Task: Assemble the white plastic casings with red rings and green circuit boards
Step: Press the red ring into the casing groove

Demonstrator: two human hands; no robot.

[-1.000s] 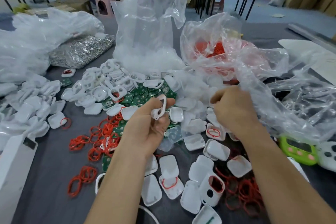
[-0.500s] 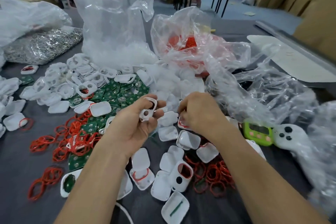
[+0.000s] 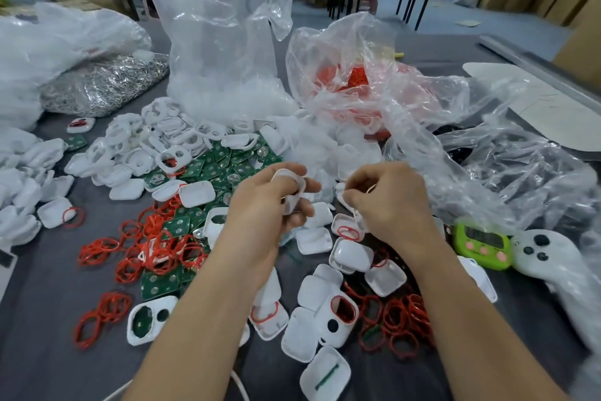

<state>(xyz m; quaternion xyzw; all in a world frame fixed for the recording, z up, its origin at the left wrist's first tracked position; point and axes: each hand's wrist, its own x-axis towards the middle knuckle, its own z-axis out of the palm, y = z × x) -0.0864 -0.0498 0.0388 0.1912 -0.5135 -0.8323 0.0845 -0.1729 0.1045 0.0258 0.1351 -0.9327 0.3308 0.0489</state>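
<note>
— Gripping what, mid-frame?
— A white casing (image 3: 292, 182) is pinched in the left hand's (image 3: 263, 208) curled fingers, long axis near upright. A small item (image 3: 370, 188), unidentifiable, is pinched by the right hand (image 3: 393, 205).
— Open room?
— Bare table (image 3: 42, 319) is seen lower left; a plastic bag (image 3: 487, 179) at right.

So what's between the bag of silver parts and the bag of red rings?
In the head view, a tall clear bag of white plastic pieces stands between them.
</note>
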